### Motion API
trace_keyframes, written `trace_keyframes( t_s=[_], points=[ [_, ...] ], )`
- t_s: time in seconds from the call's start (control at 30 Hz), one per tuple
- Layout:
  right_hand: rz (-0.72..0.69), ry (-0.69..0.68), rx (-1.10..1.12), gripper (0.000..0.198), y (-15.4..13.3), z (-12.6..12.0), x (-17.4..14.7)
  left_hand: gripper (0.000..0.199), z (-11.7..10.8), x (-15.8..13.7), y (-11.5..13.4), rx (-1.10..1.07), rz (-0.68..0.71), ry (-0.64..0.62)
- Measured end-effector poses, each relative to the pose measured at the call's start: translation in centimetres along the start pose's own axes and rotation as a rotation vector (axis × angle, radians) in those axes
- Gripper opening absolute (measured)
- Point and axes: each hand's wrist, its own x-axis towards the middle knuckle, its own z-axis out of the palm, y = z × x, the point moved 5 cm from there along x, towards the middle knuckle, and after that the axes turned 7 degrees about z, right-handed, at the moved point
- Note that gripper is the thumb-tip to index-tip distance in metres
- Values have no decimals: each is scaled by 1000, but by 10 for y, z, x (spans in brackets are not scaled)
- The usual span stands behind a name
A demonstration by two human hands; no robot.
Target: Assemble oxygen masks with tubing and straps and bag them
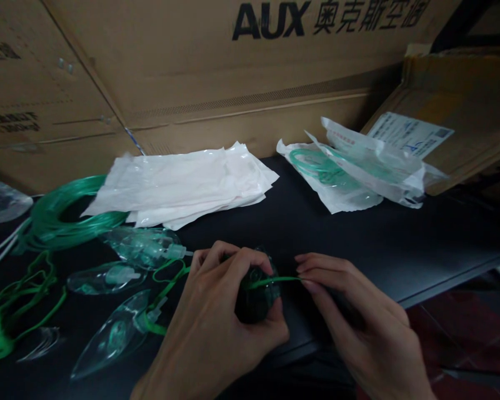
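My left hand (216,311) is wrapped round a clear greenish oxygen mask (254,303), fingers on top and thumb at its near side; much of the mask is hidden by the hand. A green elastic strap (281,279) runs from the mask to the right. My right hand (358,316) pinches the strap's end between fingertips and thumb, so it stretches nearly straight between both hands. Left of my left hand lie more clear masks, one (112,333) in front with a green strap and another (104,278) behind it.
Green tubing (62,216) lies coiled at the left, near a tangle of green straps (29,294). White packets (183,183) are stacked at the back, with opened packs of green tubing (333,172) to their right. Large cardboard boxes (233,83) stand behind the black table (400,244).
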Motion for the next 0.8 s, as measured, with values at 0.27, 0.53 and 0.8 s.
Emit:
trace_keyframes(
  t_s=[0.27,0.53,0.8],
  points=[
    [76,-9,-59,15,14,-18,-4,32,4,1,-3,-54,-31,5],
    [-38,41,-232,42,10,-6,-13,38,3,0,-10,-291,-113,-48],
    [-101,-27,-284,40,4,3,-17,26,-63,-41,-31,72,-93,226]
  ],
)
